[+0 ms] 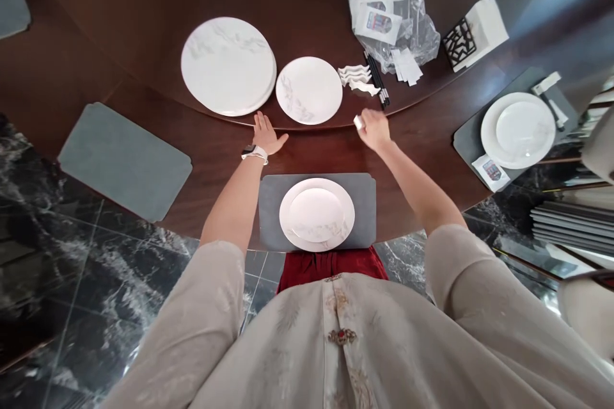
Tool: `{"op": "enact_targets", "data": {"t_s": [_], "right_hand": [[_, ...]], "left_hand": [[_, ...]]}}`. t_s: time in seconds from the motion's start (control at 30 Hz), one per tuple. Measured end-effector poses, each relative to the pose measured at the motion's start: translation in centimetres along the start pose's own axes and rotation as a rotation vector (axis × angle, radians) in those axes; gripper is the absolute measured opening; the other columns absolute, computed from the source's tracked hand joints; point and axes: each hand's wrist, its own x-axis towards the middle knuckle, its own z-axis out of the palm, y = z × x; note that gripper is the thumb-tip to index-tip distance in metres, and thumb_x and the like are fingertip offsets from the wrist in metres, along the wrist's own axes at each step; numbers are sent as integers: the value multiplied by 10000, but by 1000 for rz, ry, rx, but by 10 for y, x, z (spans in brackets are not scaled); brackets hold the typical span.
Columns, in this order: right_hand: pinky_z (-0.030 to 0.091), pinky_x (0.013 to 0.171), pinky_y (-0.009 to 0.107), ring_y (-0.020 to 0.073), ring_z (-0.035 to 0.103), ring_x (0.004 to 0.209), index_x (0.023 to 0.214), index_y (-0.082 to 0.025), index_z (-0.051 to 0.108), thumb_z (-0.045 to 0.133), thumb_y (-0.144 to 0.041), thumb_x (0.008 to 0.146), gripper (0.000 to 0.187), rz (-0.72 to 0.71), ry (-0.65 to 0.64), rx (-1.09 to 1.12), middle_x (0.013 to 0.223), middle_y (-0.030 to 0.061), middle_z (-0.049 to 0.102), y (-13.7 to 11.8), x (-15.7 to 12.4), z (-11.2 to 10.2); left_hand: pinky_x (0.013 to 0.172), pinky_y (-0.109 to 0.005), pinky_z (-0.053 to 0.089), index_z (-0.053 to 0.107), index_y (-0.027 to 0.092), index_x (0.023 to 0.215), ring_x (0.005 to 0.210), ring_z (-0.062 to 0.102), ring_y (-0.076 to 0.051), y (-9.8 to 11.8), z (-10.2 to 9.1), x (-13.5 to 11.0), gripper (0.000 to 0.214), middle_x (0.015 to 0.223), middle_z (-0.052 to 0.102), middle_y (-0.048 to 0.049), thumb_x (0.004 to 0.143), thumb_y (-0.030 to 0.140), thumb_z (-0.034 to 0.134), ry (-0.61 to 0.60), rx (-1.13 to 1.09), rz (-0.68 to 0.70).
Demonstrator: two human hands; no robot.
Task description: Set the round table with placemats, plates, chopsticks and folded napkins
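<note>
White and small, a piece [358, 121] sticks out from the right hand [374, 130], whose fingers are curled in and pinch it near the thumb side; its full shape is hidden by the hand. The hand is just below a row of wavy white rests [354, 73] and a bundle of black chopsticks [377, 78] with pale ends, which lie side by side on the raised round part of the dark wooden table [316, 152].

The left hand [266, 135] lies palm down by the edge of that raised part, its fingers straight and close together, the thumb spread wide to the side. A watch [249, 151] is on the wrist. Just above this hand is a stack of large white plates [225, 70], and beside it, to the right, a smaller round plate [309, 90].

Nearer the person's body, a grey placemat [269, 214] bears a white plate [285, 220] with a smaller plate [316, 212] centred on it. Another setting on a grey mat [464, 138] stands to the right, and a bare mat [125, 162] lies to the left. Beyond the chopsticks are a clear plastic bag [417, 28] with white packets [378, 24] and a black napkin holder [459, 43].
</note>
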Motion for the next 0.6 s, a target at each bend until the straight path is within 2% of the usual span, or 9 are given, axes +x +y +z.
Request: {"op": "enact_targets", "data": {"t_s": [0.07, 0.13, 0.23, 0.33, 0.43, 0.6], "right_hand": [[403, 860, 416, 280, 531, 924, 939, -156, 609, 497, -208, 892, 132, -59, -129, 18, 906, 123, 614, -14, -70, 13], [394, 843, 407, 280, 533, 901, 891, -167, 602, 515, -177, 862, 93, -97, -242, 37, 890, 122, 624, -23, -140, 25], [405, 845, 400, 287, 543, 932, 922, -181, 600, 572, -206, 849, 82, -68, -335, 122, 971, 121, 645, -26, -215, 37], [440, 890, 413, 298, 547, 1033, 1064, -183, 603, 578, -183, 843, 222, 24, -308, 222, 1133, 135, 630, -18, -246, 39], [469, 973, 443, 300, 537, 1126, 1168, -179, 615, 539, -165, 863, 314, 106, -250, 281, 1221, 151, 598, -9, -257, 39], [494, 1031, 463, 286, 548, 1156, 1220, -188, 659, 517, -165, 866, 382, 149, -214, 377, 1220, 138, 611, 1, -267, 42]], "left_hand": [[1249, -573, 50, 116, -116, 1562, 1548, -64, -436, -9, -6, 0, 1065, 1655, -19, -309, 873, 586, 524, -24, -27, -21], [1256, -549, 59, 106, -118, 1563, 1551, -75, -423, -16, -11, -2, 1066, 1657, -46, -302, 878, 589, 516, -52, -47, -32], [1261, -533, 78, 87, -96, 1574, 1557, -80, -398, -25, -18, -5, 1064, 1663, -75, -281, 885, 584, 529, -79, -45, -58], [1261, -532, 105, 95, -91, 1573, 1562, -56, -389, -30, -26, -6, 1051, 1665, -58, -278, 891, 556, 566, -88, -31, -102], [1261, -537, 108, 106, -116, 1556, 1559, -32, -394, -35, -32, -6, 1023, 1661, -38, -294, 910, 515, 585, -68, -33, -115], [1260, -545, 120, 87, -125, 1544, 1556, -28, -393, -39, -36, -10, 1003, 1659, -42, -298, 937, 489, 597, -52, -36, -122]]}}
